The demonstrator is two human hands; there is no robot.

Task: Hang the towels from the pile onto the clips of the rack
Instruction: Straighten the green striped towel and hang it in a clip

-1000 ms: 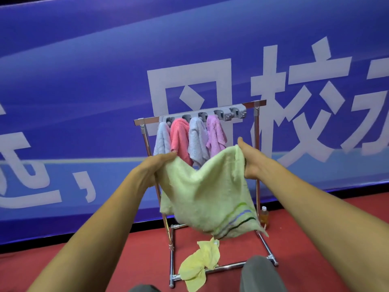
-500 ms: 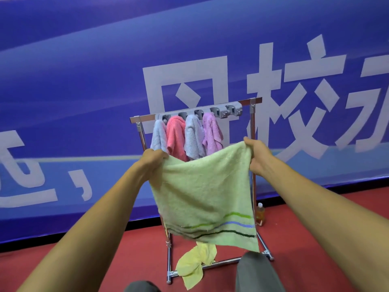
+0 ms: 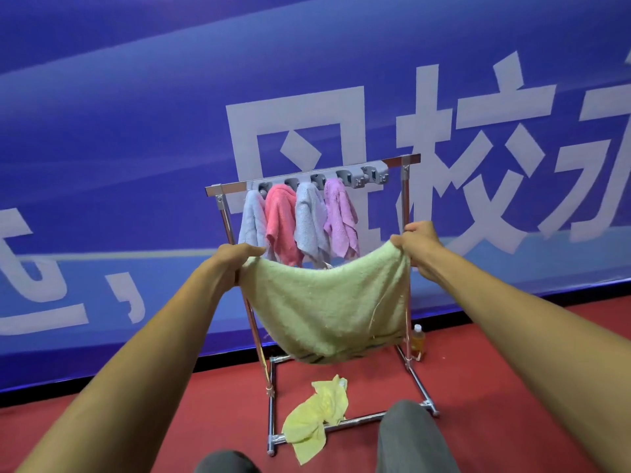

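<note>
A light green towel (image 3: 327, 302) hangs spread between my two hands, sagging in the middle, in front of the metal rack (image 3: 225, 189). My left hand (image 3: 235, 257) grips its left top corner and my right hand (image 3: 416, 240) grips its right top corner. The rack's grey clip strip (image 3: 372, 174) carries several towels: a pale blue one (image 3: 252, 223), a pink one (image 3: 281, 223), a grey-blue one (image 3: 310, 223) and a lilac one (image 3: 339, 220). The two clips at the right end are bare. A yellow towel (image 3: 317, 418) lies crumpled on the rack's base bar.
A small bottle of amber liquid (image 3: 417, 341) stands on the red floor by the rack's right leg. A blue banner wall with large white characters (image 3: 307, 107) rises right behind the rack. My knees (image 3: 409, 438) show at the bottom edge.
The green towel's lower striped edge has swung up and back, so the towel now sags like a sling. My hands have moved slightly apart and the view has tilted down a little.
</note>
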